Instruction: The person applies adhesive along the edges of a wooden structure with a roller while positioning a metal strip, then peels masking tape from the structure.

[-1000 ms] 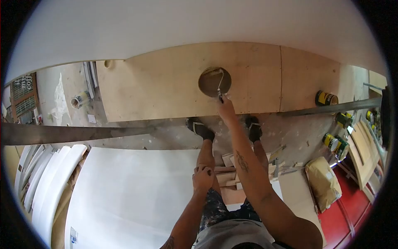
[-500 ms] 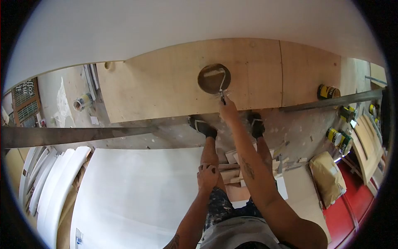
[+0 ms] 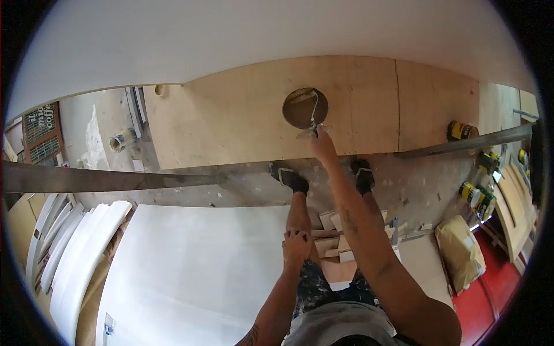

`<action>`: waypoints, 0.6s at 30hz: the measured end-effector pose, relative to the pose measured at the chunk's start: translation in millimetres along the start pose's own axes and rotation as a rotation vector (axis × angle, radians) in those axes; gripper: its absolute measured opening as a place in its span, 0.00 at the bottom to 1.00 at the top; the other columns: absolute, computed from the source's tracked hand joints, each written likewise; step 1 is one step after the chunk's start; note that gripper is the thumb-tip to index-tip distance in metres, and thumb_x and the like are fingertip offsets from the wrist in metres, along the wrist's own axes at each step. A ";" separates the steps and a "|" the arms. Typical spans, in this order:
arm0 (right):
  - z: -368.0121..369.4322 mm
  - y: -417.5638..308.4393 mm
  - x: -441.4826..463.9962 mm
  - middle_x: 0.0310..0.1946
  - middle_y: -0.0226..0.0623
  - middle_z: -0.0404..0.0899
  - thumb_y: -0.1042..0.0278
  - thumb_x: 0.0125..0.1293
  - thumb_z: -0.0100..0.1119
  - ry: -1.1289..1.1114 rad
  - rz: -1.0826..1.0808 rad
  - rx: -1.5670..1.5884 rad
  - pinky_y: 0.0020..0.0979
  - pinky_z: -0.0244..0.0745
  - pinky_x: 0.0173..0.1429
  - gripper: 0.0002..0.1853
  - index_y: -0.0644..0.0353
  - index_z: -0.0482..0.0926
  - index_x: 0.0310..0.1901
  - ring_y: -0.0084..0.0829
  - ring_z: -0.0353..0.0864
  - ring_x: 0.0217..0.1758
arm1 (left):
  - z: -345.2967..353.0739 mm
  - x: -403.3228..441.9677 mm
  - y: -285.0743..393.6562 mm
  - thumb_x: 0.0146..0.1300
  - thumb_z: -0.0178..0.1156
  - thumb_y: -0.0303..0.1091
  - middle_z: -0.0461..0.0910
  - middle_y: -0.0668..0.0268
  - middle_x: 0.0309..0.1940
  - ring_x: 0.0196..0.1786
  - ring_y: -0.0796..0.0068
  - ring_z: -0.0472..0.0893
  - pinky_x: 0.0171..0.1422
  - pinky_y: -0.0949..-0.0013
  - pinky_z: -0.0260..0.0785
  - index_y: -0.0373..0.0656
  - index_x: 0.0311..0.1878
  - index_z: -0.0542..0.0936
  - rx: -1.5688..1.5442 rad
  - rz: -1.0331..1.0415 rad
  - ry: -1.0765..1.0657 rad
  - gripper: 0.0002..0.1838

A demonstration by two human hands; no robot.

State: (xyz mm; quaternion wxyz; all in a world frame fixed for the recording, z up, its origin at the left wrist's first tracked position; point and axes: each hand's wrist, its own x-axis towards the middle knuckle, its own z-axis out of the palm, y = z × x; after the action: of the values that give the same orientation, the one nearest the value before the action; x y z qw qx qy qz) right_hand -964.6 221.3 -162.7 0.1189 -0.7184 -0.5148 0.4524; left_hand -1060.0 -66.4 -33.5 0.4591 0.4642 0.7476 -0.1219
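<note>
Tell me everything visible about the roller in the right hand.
The roller has a thin, pale, metal-looking frame that bends at the far end. Its slim, pale head lies crosswise inside the outline of the round brown hollow. The right hand's grip hides most of its handle. Wetness cannot be told.

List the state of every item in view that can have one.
Right hand: closed on roller handle
Left hand: resting on leg, no tool
Roller: held, its far end within round brown opening's outline
Round brown opening: uncovered
Can at far left: open-mouthed
Brown paper bag: creased; seal unclear
Cans at right: lids unclear
</note>
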 end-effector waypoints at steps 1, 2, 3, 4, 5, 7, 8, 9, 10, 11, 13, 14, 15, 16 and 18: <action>-6.2 -5.7 1.0 0.58 0.66 0.74 0.59 0.74 0.44 -0.064 0.075 -0.019 0.51 0.67 0.67 0.28 0.73 0.65 0.67 0.60 0.73 0.63 | -2.2 -2.2 2.3 0.65 0.58 0.43 0.75 0.60 0.59 0.65 0.49 0.70 0.62 0.44 0.71 0.47 0.44 0.86 0.013 -0.030 -0.022 0.13; -13.8 -14.8 1.3 0.59 0.66 0.73 0.58 0.74 0.45 -0.125 0.153 -0.036 0.50 0.66 0.68 0.29 0.74 0.64 0.68 0.60 0.72 0.64 | -3.3 -1.5 1.5 0.65 0.58 0.43 0.75 0.60 0.59 0.65 0.49 0.70 0.62 0.44 0.71 0.47 0.44 0.86 0.029 -0.057 -0.046 0.13; -22.4 -21.4 -1.3 0.59 0.66 0.73 0.58 0.74 0.45 -0.120 0.156 -0.033 0.50 0.66 0.68 0.29 0.74 0.64 0.68 0.60 0.72 0.64 | -4.0 0.4 0.0 0.65 0.58 0.43 0.75 0.60 0.59 0.65 0.49 0.70 0.62 0.44 0.71 0.47 0.44 0.86 0.033 -0.052 -0.047 0.13; -31.8 -25.6 -8.9 0.60 0.66 0.72 0.58 0.74 0.45 -0.159 0.159 0.019 0.49 0.66 0.69 0.30 0.75 0.63 0.68 0.60 0.71 0.65 | -0.9 -1.6 -2.9 0.65 0.58 0.43 0.75 0.61 0.59 0.65 0.48 0.70 0.62 0.44 0.71 0.47 0.44 0.85 0.042 -0.013 -0.007 0.13; -38.3 -28.7 -16.1 0.62 0.67 0.71 0.58 0.74 0.45 -0.203 0.164 0.067 0.49 0.65 0.70 0.31 0.76 0.61 0.69 0.59 0.71 0.66 | 4.0 -5.9 -4.5 0.65 0.58 0.43 0.75 0.61 0.59 0.64 0.48 0.70 0.62 0.44 0.71 0.47 0.45 0.85 0.047 0.022 0.031 0.13; -28.9 -17.2 -8.3 0.63 0.67 0.69 0.58 0.74 0.45 -0.194 0.130 0.032 0.48 0.64 0.71 0.31 0.76 0.61 0.69 0.59 0.70 0.67 | 7.4 -6.9 -6.8 0.65 0.58 0.43 0.75 0.60 0.59 0.65 0.48 0.70 0.63 0.44 0.71 0.47 0.45 0.85 0.008 0.024 0.015 0.14; -25.7 -15.0 -1.5 0.64 0.67 0.68 0.59 0.74 0.45 -0.182 0.092 0.009 0.47 0.64 0.72 0.31 0.76 0.60 0.70 0.58 0.69 0.68 | 7.5 -5.4 -6.2 0.65 0.58 0.43 0.75 0.59 0.59 0.65 0.48 0.70 0.63 0.44 0.70 0.47 0.46 0.85 -0.020 0.030 0.007 0.14; -23.5 -12.3 5.0 0.64 0.67 0.68 0.59 0.74 0.45 -0.182 0.088 0.006 0.47 0.64 0.72 0.31 0.76 0.60 0.70 0.58 0.69 0.68 | 7.6 -4.7 -5.5 0.65 0.58 0.43 0.75 0.59 0.59 0.65 0.48 0.70 0.63 0.44 0.70 0.47 0.46 0.85 -0.024 0.030 0.010 0.14; -24.0 -15.6 9.5 0.65 0.66 0.68 0.59 0.74 0.45 -0.220 0.143 -0.022 0.47 0.63 0.72 0.31 0.76 0.60 0.70 0.58 0.69 0.69 | 6.4 -4.1 -6.0 0.65 0.58 0.43 0.75 0.59 0.59 0.65 0.48 0.70 0.62 0.44 0.71 0.47 0.46 0.85 -0.030 0.023 0.018 0.14; -23.7 -17.6 9.8 0.65 0.66 0.68 0.59 0.74 0.45 -0.258 0.203 -0.048 0.47 0.63 0.72 0.32 0.76 0.59 0.70 0.57 0.68 0.69 | 4.7 -4.8 -8.2 0.65 0.58 0.43 0.75 0.58 0.58 0.65 0.47 0.70 0.62 0.44 0.71 0.47 0.46 0.85 -0.033 0.016 0.021 0.14; -32.9 -27.0 -5.9 0.66 0.66 0.67 0.58 0.74 0.44 -0.231 0.197 -0.033 0.47 0.62 0.73 0.32 0.76 0.59 0.71 0.57 0.68 0.70 | -1.1 -3.5 -8.7 0.65 0.57 0.43 0.75 0.58 0.58 0.66 0.48 0.69 0.63 0.44 0.70 0.47 0.46 0.85 -0.022 0.019 0.004 0.14; -35.0 -28.7 -13.8 0.66 0.66 0.66 0.58 0.74 0.44 -0.211 0.183 -0.024 0.47 0.62 0.74 0.32 0.76 0.58 0.71 0.57 0.67 0.70 | -1.3 -5.0 -8.0 0.66 0.57 0.43 0.75 0.58 0.58 0.66 0.48 0.69 0.63 0.44 0.70 0.47 0.46 0.85 -0.019 0.015 -0.009 0.14; -34.7 -34.0 -17.0 0.66 0.66 0.66 0.58 0.74 0.44 -0.214 0.179 -0.033 0.47 0.62 0.74 0.32 0.76 0.58 0.71 0.57 0.67 0.70 | -2.3 -5.4 -6.9 0.66 0.57 0.43 0.75 0.58 0.58 0.66 0.48 0.69 0.63 0.44 0.70 0.47 0.46 0.85 -0.028 0.012 -0.008 0.14; -32.0 -33.3 -17.1 0.66 0.66 0.66 0.57 0.74 0.43 -0.171 0.116 -0.033 0.47 0.61 0.74 0.32 0.75 0.58 0.71 0.57 0.67 0.70 | -1.6 -4.7 -6.0 0.66 0.57 0.43 0.75 0.58 0.58 0.66 0.48 0.69 0.63 0.44 0.70 0.47 0.46 0.86 -0.028 0.019 0.014 0.14; -26.2 -33.2 -10.7 0.66 0.66 0.66 0.57 0.75 0.42 -0.128 0.047 -0.034 0.46 0.61 0.74 0.33 0.75 0.58 0.71 0.57 0.67 0.70 | -1.4 -2.5 -7.0 0.66 0.57 0.43 0.75 0.58 0.58 0.67 0.48 0.69 0.63 0.45 0.70 0.47 0.45 0.86 -0.030 0.024 0.040 0.14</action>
State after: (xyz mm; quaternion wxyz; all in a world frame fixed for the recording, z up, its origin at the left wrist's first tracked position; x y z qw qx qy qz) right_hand -966.1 234.6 -121.1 0.0629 -0.7016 -0.5121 0.4915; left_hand -1066.1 -70.8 -32.4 0.4523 0.4686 0.7528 -0.0956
